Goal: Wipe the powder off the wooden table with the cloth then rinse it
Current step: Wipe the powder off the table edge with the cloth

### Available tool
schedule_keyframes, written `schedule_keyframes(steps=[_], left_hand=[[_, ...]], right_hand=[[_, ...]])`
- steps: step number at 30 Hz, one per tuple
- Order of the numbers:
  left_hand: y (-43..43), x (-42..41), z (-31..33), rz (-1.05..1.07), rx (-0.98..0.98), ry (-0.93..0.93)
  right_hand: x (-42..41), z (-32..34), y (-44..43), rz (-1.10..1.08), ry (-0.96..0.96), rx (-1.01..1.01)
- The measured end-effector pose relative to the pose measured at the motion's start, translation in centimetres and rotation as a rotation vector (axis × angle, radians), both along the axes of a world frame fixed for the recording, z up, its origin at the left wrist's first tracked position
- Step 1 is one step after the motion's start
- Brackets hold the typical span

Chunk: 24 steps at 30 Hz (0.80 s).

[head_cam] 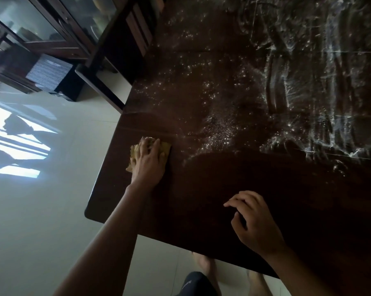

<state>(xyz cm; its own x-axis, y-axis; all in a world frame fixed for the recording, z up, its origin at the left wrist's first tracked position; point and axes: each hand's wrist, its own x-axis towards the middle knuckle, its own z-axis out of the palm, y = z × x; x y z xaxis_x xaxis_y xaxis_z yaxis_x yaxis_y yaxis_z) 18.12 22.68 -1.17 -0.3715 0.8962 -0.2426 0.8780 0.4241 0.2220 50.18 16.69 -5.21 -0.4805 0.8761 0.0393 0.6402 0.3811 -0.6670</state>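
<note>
One yellow cloth (pixel 165 147) is held bunched under the left hand (pixel 149 162), whose fingers are bent down over it and press it onto the dark wooden table (pixel 233 189). The cloth lies close to the table's left edge, and parts of it show beyond the fingertips and at the outer side of the hand. The right hand (pixel 256 223) is kept well apart from the left, nearer the person, above the table's near edge. Its fingers are loosely curled and nothing is held in it. Whether its fingertips touch the wood cannot be told.

Between the two hands and around the right hand, the wood is seen dark and bare of white. Loose white powder (pixel 221 133) is scattered just beyond and to the right of the left hand, in one dense patch with many single specks farther off. Far beyond the right hand, powder is spread in broad white smears (pixel 308 77) with streak marks.

Two bare feet (pixel 203 263) are seen on the pale tiled floor (pixel 52 210) below the right hand, beside one dark-clad knee (pixel 194 283). Far beyond the left hand stand one dark chair (pixel 120 52), one glass-doored cabinet (pixel 41 26) and one ribbed grey box (pixel 49 71).
</note>
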Motion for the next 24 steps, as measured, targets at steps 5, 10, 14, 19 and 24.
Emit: schedule_keyframes(steps=[5, 10, 14, 19, 24], left_hand=[[-2.7, 4.7, -2.0, -0.096, 0.056, -0.069], [-4.5, 9.4, -2.8, -0.462, 0.061, -0.05], [3.0, 7.2, -2.9, -0.288, 0.09, -0.037], [8.4, 8.1, -2.7, 0.116, 0.023, -0.084], [0.5, 14.4, -2.6, -0.271, 0.055, -0.059]], right_hand=[[0.2, -0.1, -0.1, 0.014, -0.031, -0.029], [0.8, -0.1, -0.1, 0.019, 0.034, -0.046], [1.0, -0.2, 0.1, -0.011, 0.066, -0.049], [0.5, 0.3, 0.0, -0.021, -0.004, -0.016], [5.3, 0.5, 1.7, -0.025, -0.222, -0.021]])
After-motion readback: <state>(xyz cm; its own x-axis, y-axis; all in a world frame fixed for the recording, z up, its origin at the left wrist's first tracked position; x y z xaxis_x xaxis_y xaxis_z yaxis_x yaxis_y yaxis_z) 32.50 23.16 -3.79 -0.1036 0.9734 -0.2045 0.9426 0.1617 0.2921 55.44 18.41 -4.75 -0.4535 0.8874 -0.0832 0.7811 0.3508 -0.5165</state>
